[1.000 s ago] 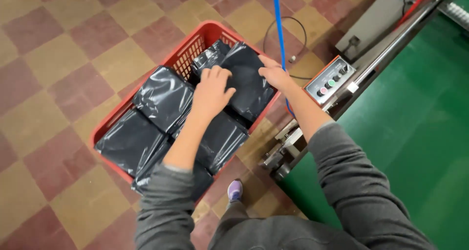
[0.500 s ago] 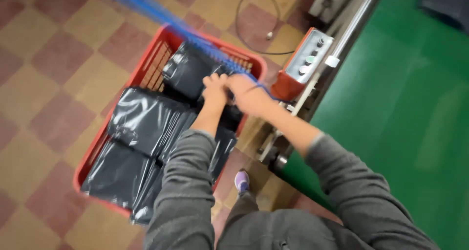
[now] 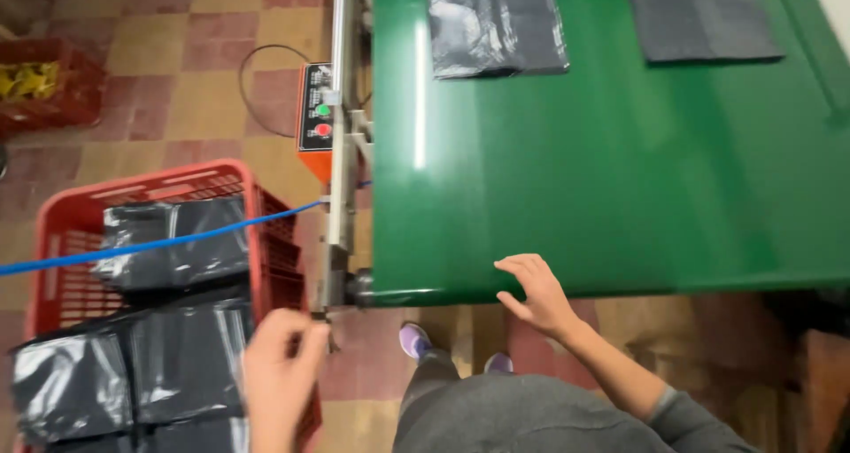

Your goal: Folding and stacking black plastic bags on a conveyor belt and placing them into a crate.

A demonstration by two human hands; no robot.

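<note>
While your hands sit well apart, the red crate (image 3: 266, 240) lies far left on the tiled floor (image 3: 159, 90), packed with black bags (image 3: 177, 360); a blue cord (image 3: 159, 242) crosses over it. Your left hand (image 3: 282, 364) hovers at the crate's right rim, fingers curled; whether it pinches anything, you cannot tell. Right of it stands the orange control box (image 3: 316, 121) on the belt frame. Your right hand (image 3: 536, 295) rests open, empty, on the green belt's (image 3: 620, 170) near edge. Two dark bags (image 3: 496, 23) lie far up the belt.
</note>
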